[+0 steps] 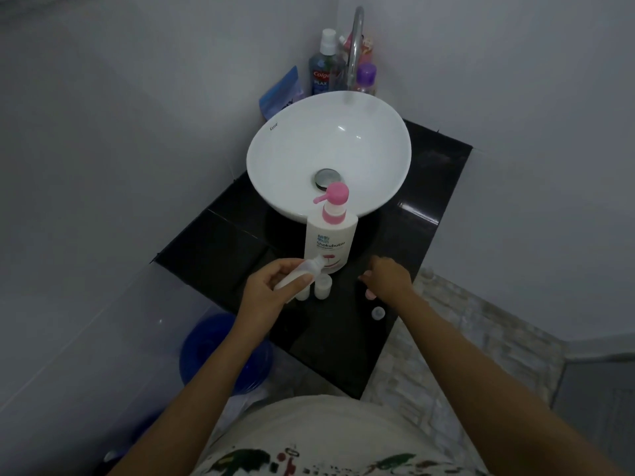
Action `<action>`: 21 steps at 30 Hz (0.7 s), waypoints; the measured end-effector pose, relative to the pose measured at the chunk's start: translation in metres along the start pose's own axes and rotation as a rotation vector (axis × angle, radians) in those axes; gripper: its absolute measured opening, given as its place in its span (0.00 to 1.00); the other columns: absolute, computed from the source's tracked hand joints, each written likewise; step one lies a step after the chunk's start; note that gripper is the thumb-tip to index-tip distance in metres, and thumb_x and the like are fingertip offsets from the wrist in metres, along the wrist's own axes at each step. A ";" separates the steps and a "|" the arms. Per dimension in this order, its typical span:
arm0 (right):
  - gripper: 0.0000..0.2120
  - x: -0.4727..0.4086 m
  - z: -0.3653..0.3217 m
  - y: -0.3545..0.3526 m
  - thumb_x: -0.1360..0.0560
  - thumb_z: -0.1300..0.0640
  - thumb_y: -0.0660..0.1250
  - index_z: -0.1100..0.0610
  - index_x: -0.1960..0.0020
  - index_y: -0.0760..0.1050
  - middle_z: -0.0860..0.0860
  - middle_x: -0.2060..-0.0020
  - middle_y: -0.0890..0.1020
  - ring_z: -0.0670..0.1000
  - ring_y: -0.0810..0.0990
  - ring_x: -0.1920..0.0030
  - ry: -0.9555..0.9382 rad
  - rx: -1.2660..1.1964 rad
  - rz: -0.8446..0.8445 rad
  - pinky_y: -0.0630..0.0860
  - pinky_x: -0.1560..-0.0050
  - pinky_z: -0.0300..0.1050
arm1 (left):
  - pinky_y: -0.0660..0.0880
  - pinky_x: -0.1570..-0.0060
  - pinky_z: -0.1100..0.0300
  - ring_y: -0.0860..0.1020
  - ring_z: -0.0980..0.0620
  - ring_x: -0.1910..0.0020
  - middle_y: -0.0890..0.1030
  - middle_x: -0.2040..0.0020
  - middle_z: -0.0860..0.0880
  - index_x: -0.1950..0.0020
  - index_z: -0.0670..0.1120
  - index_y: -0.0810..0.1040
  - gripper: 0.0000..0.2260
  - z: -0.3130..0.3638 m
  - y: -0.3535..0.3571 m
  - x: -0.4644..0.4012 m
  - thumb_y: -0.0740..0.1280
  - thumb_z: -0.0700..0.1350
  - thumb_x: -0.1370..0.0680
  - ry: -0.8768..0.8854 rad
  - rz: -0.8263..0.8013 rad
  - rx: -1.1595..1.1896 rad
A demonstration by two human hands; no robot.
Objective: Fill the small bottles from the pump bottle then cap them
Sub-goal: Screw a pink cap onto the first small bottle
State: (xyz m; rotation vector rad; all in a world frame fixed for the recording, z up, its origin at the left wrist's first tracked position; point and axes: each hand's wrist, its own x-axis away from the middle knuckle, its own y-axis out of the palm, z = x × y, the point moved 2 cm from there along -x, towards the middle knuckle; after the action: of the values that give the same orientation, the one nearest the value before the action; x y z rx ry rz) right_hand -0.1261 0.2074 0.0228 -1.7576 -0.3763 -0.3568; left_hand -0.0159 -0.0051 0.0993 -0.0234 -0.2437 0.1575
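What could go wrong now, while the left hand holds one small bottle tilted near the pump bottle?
1. The small bottle in the left hand is tilted with no cap visible; any liquid inside may spill on the black counter.
2. The right hand hovers near two open small bottles; a careless move may topple them.
3. The loose cap lies near the counter's edge and may roll off.

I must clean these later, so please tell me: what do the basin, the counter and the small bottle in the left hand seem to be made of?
Basin: probably glazed ceramic; white, glossy highlights.
Counter: looks like polished black stone or tile; reflections, seam lines.
Small bottle: likely translucent soft plastic; cloudy, matte walls.
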 end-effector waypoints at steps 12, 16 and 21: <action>0.03 0.060 -0.015 -0.037 0.29 0.55 0.70 0.51 0.56 0.78 0.52 0.60 0.84 0.46 0.81 0.65 -0.127 -0.954 0.023 0.77 0.65 0.38 | 0.76 0.59 0.72 0.81 0.61 0.53 0.83 0.48 0.50 0.46 0.45 0.81 0.11 0.004 -0.004 0.003 0.72 0.41 0.28 0.007 -0.023 0.017; 0.07 0.091 -0.034 -0.053 0.27 0.59 0.69 0.58 0.50 0.80 0.51 0.63 0.84 0.45 0.81 0.66 -0.319 -1.065 -0.043 0.74 0.68 0.34 | 0.77 0.57 0.70 0.81 0.59 0.52 0.83 0.49 0.48 0.45 0.41 0.80 0.12 0.010 0.002 0.002 0.72 0.40 0.28 0.051 -0.086 0.010; 0.08 0.099 -0.039 -0.061 0.27 0.62 0.68 0.59 0.47 0.79 0.51 0.56 0.84 0.48 0.82 0.60 -0.409 -1.061 -0.018 0.77 0.62 0.37 | 0.78 0.56 0.67 0.81 0.58 0.53 0.83 0.50 0.47 0.46 0.41 0.81 0.11 0.015 0.006 0.000 0.72 0.39 0.28 0.059 -0.112 0.017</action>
State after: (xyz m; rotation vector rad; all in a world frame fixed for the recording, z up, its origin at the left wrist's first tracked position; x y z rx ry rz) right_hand -0.0648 0.1875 0.1275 -2.8872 -0.5454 -0.2068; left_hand -0.0205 0.0010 0.1140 0.0026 -0.1843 0.0472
